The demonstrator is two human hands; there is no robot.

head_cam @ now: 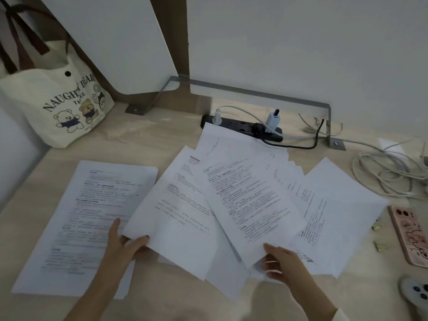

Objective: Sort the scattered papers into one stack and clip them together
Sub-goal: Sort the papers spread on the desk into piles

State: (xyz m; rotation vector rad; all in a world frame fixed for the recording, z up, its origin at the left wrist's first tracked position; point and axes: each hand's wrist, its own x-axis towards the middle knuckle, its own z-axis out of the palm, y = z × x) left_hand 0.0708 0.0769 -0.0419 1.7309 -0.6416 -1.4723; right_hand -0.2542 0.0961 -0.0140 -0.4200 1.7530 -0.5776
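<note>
Several printed white sheets lie fanned and overlapping across the middle of the wooden desk (143, 140). A neater stack of papers (88, 218) rests flat at the left. My left hand (125, 244) pinches the lower left corner of one fanned sheet (176, 218), thumb on top. My right hand (282, 262) grips the bottom edge of another printed sheet (252, 205) lying over the pile. Two small gold binder clips (379, 246) sit on the desk right of the papers, next to a phone.
A pink-cased phone (410, 239) lies at the right edge. A black power strip (243, 127) with plugs and tangled white cables (389, 177) sits behind the papers. A cream tote bag (62, 107) stands at back left. A white controller (416, 295) shows at bottom right.
</note>
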